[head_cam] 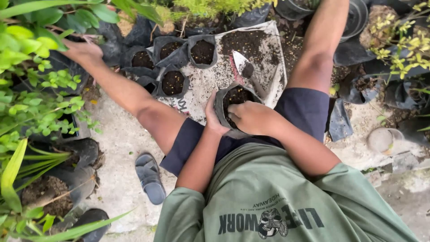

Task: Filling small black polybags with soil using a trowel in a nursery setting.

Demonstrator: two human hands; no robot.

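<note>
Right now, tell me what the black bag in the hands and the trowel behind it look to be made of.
The black bag between the left hand and right hand looks like thin, soft plastic film: its rim folds and creases, with a dull sheen. The trowel blade looks like metal, grey and dulled, partly soil-smeared; its handle material I can't tell.

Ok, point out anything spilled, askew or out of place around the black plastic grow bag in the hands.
Dark soil is scattered loose over the white woven sack beyond the black plastic grow bag. A small metal trowel lies tilted on it. A single grey sandal sits alone on the concrete, no partner visible.
</note>
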